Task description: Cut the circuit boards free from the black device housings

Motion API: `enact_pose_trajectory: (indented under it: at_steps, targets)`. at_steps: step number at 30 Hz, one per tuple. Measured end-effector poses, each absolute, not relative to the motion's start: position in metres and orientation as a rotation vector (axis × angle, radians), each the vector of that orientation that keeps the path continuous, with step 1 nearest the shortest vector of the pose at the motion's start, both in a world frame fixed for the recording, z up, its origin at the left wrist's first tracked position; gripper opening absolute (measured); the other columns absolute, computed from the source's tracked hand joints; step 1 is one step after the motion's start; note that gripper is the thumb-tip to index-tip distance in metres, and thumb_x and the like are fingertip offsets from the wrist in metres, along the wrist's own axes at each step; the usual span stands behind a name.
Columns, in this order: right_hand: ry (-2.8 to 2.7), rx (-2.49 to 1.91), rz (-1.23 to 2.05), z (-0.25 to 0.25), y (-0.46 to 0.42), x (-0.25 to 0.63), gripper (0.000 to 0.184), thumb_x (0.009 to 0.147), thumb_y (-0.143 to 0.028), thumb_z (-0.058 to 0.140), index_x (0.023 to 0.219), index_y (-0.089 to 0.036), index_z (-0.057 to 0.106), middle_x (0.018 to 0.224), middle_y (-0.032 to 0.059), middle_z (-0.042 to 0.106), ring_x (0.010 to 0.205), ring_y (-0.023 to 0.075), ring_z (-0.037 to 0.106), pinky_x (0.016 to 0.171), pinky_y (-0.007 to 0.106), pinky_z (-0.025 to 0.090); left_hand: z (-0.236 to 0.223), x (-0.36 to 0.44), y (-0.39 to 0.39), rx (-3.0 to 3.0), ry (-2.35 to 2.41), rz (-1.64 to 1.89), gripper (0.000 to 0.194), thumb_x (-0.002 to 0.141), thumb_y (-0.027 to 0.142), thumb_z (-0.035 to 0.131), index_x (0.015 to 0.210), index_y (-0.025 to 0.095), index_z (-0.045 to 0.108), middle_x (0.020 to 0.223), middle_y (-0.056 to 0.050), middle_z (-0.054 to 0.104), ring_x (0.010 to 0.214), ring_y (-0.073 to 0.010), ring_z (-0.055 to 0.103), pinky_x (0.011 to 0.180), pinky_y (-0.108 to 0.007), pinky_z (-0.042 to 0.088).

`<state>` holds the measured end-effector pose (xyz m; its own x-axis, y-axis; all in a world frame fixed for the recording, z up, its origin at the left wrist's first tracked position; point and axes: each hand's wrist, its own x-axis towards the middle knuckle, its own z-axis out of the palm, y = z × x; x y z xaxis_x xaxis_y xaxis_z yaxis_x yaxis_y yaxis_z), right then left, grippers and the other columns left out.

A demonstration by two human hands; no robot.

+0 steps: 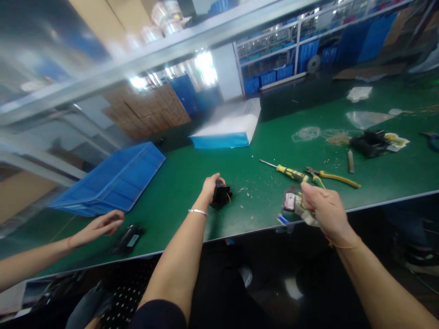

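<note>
My left hand (pixel 208 187) is wrapped around a black plastic housing (pixel 221 195) with a bit of yellow on its side, low over the green bench. At the bench's front edge, my right hand (pixel 324 208) is closed on a pale, crumpled-looking piece (pixel 308 215), blurred and partly hidden by the fingers. Close beside that hand lie a small white-labelled pack with red wires (pixel 290 201) and a small blue piece (pixel 283 220). Just beyond it are a yellow-handled screwdriver (pixel 291 172) and wire cutters (pixel 334 177) with yellow and green handles.
On the left, another person's hand (pixel 108 223) is near a black device (pixel 128 238). A blue bin (pixel 116 176) stands tilted behind it. A white and blue box (pixel 226 125) sits at the back. Another black part (pixel 369 143) lies right. A metal shelf rail (pixel 192 34) crosses above.
</note>
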<state>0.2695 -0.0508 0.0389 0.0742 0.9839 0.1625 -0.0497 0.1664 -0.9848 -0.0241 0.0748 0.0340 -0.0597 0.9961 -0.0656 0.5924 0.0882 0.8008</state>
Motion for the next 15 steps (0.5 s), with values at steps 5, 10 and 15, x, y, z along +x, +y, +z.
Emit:
enact_pose_trajectory:
  at_steps: [5, 10, 15]
  targets:
    - [-1.253, -1.055, 1.101, 0.064, -0.049, 0.299, 0.052, 0.087, -0.052, 0.057, 0.052, -0.021, 0.034, 0.05, -0.0052, 0.028, 0.045, 0.008, 0.022, 0.045, 0.027, 0.016, 0.037, -0.028, 0.068, 1.553, 1.706, 0.826, 0.058, 0.079, 0.063, 0.032, 0.055, 0.018, 0.059, 0.051, -0.003, 0.058, 0.048, -0.0141, 0.051, 0.056, -0.027, 0.041]
    - [-1.169, -1.05, 0.952, 0.086, -0.054, 0.329, 0.053, 0.088, -0.051, 0.056, 0.051, -0.021, 0.034, 0.049, -0.0051, 0.028, 0.044, 0.008, 0.025, 0.045, 0.027, 0.019, 0.042, -0.009, 0.059, 1.627, 1.695, 0.795, 0.056, 0.079, 0.063, 0.04, 0.053, 0.018, 0.062, 0.048, -0.001, 0.055, 0.048, -0.0139, 0.046, 0.053, -0.027, 0.036]
    - [-1.251, -1.213, 0.727, 0.118, -0.095, 0.377, 0.044, 0.09, -0.047, 0.055, 0.056, -0.02, 0.048, 0.052, -0.0027, 0.041, 0.046, 0.008, 0.035, 0.047, 0.027, 0.026, 0.04, -0.003, 0.058, 1.683, 1.688, 0.719, 0.052, 0.078, 0.062, 0.043, 0.055, 0.02, 0.063, 0.043, 0.0, 0.05, 0.044, -0.0144, 0.041, 0.048, -0.027, 0.031]
